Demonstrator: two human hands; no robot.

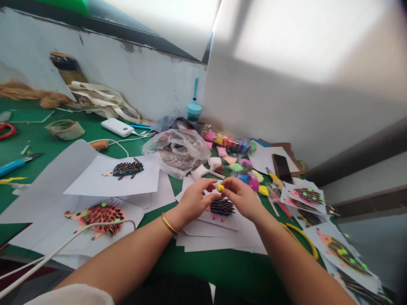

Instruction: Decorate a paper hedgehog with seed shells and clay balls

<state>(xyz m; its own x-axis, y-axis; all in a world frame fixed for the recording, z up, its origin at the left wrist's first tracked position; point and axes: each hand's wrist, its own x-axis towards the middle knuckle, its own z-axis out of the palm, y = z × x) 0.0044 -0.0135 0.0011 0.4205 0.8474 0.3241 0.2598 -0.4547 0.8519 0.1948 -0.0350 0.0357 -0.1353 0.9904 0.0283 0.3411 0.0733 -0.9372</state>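
A small yellow clay ball [220,187] sits at the fingertips of my right hand [242,197], pinched between thumb and index finger. Just left of it, my left hand [196,201] has its thumb and fingers curved and parted, with nothing visible between them. Both hands are above a sheet carrying a hedgehog picture [222,207], its dark seed-like spines and pink feet showing partly under my fingers. That sheet lies on a stack of white paper [210,242].
Coloured clay packets [237,167] and a clear plastic bag of seeds [181,152] lie beyond my hands. More hedgehog pictures lie left [104,218] and right [343,252]. A white cable [70,241] crosses at left. A phone [281,168] and blue-handled knife [15,165] rest on the table.
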